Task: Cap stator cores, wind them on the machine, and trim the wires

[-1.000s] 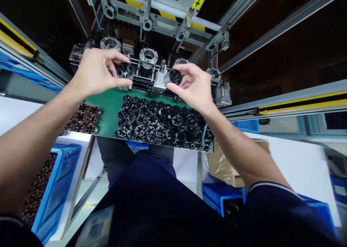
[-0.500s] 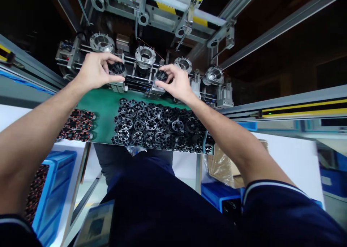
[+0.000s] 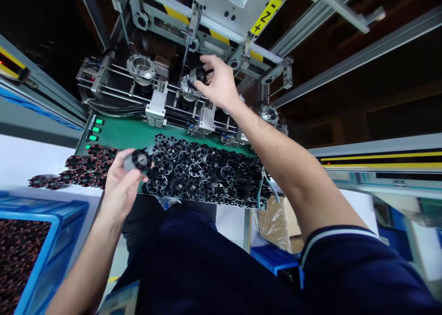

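Note:
My left hand (image 3: 119, 186) is closed around a motor stator core (image 3: 130, 162) with a grey metal body and black plastic ends, held just above the green worktop by the near stators. Farther up, my right hand (image 3: 221, 82) grips a second stator core (image 3: 198, 77) between thumb and fingers. That core is tilted over a metal ring fixture (image 3: 188, 93) on the winding machine; whether it touches the ring cannot be made out. Rows of bare black stators (image 3: 193, 170) stand on the green worktop (image 3: 124, 127). Copper-wound stators (image 3: 86, 172) lie left of my left hand.
Another ring fixture (image 3: 141, 68) sits to the left, and one more (image 3: 269, 114) to the right. Blue-handled pliers (image 3: 272, 189) rest at the worktop's right end. A blue crate (image 3: 69, 213) of wound stators stands lower left. A plastic-covered cardboard box (image 3: 276, 220) is lower right.
My left hand has moved down and back from the machine, carrying its stator core. My right hand has lifted its core up and left to the second ring fixture. The camera view has shifted.

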`<state>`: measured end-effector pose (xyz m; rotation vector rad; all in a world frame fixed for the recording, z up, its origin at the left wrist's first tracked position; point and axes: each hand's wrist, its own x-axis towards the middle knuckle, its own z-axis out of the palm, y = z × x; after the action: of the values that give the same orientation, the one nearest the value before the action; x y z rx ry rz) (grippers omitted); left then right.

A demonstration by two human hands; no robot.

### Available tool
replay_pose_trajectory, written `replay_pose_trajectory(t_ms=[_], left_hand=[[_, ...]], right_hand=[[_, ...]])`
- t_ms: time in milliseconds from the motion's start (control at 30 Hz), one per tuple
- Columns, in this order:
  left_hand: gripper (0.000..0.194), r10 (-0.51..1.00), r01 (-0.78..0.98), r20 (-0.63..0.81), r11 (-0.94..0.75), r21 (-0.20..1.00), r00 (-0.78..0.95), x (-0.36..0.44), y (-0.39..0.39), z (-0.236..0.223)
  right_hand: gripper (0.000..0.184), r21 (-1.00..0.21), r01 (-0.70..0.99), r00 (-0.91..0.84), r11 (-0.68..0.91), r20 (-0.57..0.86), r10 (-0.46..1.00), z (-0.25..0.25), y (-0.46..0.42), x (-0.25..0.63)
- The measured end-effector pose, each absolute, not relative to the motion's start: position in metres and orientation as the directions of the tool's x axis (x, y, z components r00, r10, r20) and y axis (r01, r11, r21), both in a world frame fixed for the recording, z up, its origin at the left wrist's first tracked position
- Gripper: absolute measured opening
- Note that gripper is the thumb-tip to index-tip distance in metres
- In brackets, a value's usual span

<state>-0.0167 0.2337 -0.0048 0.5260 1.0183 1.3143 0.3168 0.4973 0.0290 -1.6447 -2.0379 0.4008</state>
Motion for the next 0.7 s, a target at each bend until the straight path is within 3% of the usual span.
replay_pose_trajectory(t_ms=[133,267,500,700], left_hand=[[0.072,0.839,-0.553,-0.502,0.321,0.769,-0.210,-0.066,0.174,-0.039],[0.074,0.773,-0.555,-0.595,0.402,0.728,-0.220,-0.100,0.138,-0.057],[0.079,0.784,-0.579,-0.580,0.373,0.725,-0.221,-0.078,0.144,-0.043],[0.081,0.843,-0.671,-0.516,0.295,0.680,-0.153,-0.046,0.162,-0.011]], right_hand=[[0.063,-0.379,0.895,-0.203,0.235,0.121,0.972,0.028,0.524,0.315],[0.061,-0.342,0.896,-0.290,0.284,0.035,0.956,0.035,0.539,0.322],[0.058,-0.319,0.889,-0.350,0.330,-0.006,0.937,0.039,0.569,0.326],[0.052,-0.394,0.813,-0.464,0.429,0.006,0.886,0.030,0.570,0.328]])
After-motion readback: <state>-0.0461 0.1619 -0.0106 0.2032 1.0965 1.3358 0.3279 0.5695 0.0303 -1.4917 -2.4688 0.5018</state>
